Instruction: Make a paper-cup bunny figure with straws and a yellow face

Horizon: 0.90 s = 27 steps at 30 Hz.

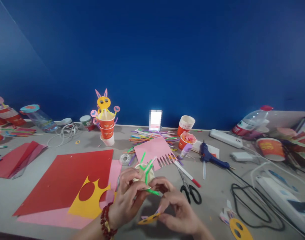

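Observation:
Both hands meet at a white paper cup [150, 170] with green straws [147, 175] and a pale straw sticking out of its mouth. My left hand [129, 190], with a red bead bracelet at the wrist, is closed around the cup's near side, fingertips by the straws. My right hand [173, 203] pinches a yellow paper animal face [150, 219] between thumb and fingers, below the cup. Its index finger reaches up to the cup near a green straw end. Fingers partly hide the cup's lower part.
Scissors [191, 193], a red-capped marker [188, 175] and a blue glue gun [212, 156] lie to the right. Red paper [47, 180] and cut yellow paper [76, 206] lie left. A stacked-cup rabbit figure [107, 131] stands behind. Pink paper [152, 150] covers loose straws. A black cable [233, 196] coils right.

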Each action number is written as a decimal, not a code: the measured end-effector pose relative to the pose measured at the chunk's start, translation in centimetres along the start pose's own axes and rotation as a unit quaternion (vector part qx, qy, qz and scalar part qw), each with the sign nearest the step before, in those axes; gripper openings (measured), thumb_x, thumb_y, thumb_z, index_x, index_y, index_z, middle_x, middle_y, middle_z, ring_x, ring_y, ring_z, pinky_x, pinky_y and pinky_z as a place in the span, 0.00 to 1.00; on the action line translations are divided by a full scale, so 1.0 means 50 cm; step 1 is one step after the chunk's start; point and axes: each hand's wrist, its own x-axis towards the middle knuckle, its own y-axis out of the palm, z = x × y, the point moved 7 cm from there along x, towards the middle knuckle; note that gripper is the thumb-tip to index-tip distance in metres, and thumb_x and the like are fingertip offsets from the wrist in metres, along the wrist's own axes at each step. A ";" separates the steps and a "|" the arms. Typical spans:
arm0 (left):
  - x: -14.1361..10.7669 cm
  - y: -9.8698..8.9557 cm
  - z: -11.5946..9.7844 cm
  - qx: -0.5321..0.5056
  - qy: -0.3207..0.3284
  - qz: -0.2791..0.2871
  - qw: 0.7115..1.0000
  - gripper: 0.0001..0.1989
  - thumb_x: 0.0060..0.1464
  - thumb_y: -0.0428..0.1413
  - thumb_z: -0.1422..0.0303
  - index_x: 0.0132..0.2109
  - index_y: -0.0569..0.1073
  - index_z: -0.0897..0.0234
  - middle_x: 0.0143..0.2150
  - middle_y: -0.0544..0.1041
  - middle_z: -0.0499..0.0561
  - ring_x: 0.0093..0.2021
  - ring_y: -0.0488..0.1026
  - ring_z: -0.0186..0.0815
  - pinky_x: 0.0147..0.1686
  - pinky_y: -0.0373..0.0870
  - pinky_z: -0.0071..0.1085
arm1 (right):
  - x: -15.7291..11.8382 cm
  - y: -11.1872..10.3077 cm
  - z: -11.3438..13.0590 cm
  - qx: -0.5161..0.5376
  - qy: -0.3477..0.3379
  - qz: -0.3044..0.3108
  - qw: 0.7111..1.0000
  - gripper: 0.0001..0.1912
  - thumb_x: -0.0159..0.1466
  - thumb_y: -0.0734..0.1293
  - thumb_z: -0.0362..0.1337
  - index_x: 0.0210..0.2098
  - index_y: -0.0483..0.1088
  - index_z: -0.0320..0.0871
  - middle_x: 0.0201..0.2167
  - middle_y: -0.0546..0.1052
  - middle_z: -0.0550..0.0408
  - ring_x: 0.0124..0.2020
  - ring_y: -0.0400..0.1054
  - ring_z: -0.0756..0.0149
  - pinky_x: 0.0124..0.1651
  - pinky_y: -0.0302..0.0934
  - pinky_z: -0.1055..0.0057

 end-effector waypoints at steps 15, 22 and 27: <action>-0.005 -0.006 -0.004 -0.007 0.076 -0.008 0.997 0.05 0.59 0.55 0.73 0.42 0.73 0.60 0.40 0.72 0.51 0.46 0.71 0.41 0.57 0.69 0.46 | 0.005 0.003 0.002 0.008 -0.003 0.004 1.000 0.06 0.58 0.71 0.32 0.35 0.79 0.47 0.54 0.70 0.47 0.56 0.64 0.53 0.58 0.59 0.55; 0.011 -0.002 -0.011 -0.010 0.055 0.027 0.998 0.05 0.59 0.54 0.77 0.39 0.72 0.62 0.37 0.73 0.50 0.43 0.71 0.38 0.60 0.63 0.47 | 0.004 -0.001 0.005 -0.003 -0.006 0.001 1.000 0.04 0.58 0.71 0.33 0.33 0.79 0.46 0.52 0.71 0.46 0.55 0.65 0.53 0.57 0.60 0.56; 0.010 -0.005 -0.014 0.001 0.060 0.032 0.998 0.06 0.60 0.52 0.77 0.37 0.70 0.61 0.36 0.75 0.50 0.42 0.73 0.37 0.62 0.60 0.50 | 0.002 0.002 0.006 -0.012 -0.008 0.010 1.000 0.05 0.57 0.72 0.32 0.34 0.80 0.46 0.54 0.72 0.46 0.57 0.64 0.52 0.59 0.59 0.55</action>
